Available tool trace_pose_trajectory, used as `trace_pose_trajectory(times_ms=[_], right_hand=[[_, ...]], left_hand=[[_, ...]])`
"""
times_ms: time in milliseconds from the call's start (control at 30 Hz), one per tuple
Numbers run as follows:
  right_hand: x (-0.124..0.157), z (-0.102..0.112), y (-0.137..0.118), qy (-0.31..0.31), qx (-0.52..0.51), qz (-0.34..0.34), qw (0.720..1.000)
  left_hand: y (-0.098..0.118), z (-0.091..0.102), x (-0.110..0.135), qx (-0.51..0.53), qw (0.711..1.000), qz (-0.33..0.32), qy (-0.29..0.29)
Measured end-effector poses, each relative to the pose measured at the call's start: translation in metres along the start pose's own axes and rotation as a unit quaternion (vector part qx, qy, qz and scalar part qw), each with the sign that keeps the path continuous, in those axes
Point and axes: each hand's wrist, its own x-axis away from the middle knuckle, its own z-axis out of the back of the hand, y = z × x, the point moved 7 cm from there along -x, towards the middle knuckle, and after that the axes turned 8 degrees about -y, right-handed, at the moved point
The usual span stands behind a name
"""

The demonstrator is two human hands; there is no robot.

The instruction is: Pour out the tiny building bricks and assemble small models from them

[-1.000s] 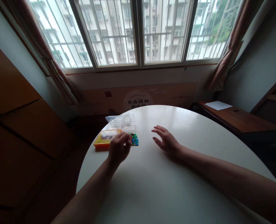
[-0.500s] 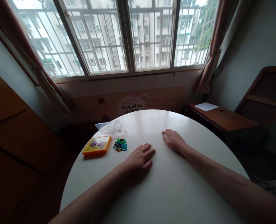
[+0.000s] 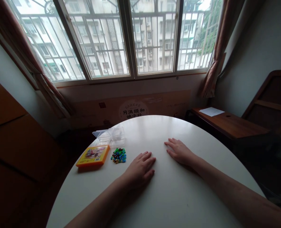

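Left hand: lying palm down at centre of frame, its fingers loosely parted, aimed up and right; we see nothing grasped, though the underside of the palm is hidden from us.
Right hand: right of centre and higher in frame, palm down, fingers relaxed and slightly spread, aimed up and left; we see nothing in its hold, underside likewise hidden.
Heap of small pieces: green, blue, brown and yellowish, left of centre; roughly round, so we can give it no firm long axis.
Bearing of heap: left and slightly up from the left hand, off its little-finger side, near but apart; the fingertips point away from it.
Nearer hand: the left; the right is well apart from the heap, with the left fingers lying lower in the frame between.
Orange-and-yellow box: left of the heap, just beside it, lying flat, long side running roughly left to right; a picture on its top, lettering too small for us to read.
Transparent plastic case: above box and heap in frame; a flap tilts up at its left.
White table: round-edged, bearing all the above.
Wooden bench: right of frame, a white sheet upon it.
Barred window: across the top.
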Motion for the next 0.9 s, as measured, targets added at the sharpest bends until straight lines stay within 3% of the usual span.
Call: trace_pose_trajectory(times_ms=[900], right_hand=[[0.0021, -0.0073, 0.0008, 0.018, 0.009, -0.013, 1.000]], left_hand=[[0.0049, 0.0032, 0.0094, 0.024, 1.000, -0.006, -0.003]])
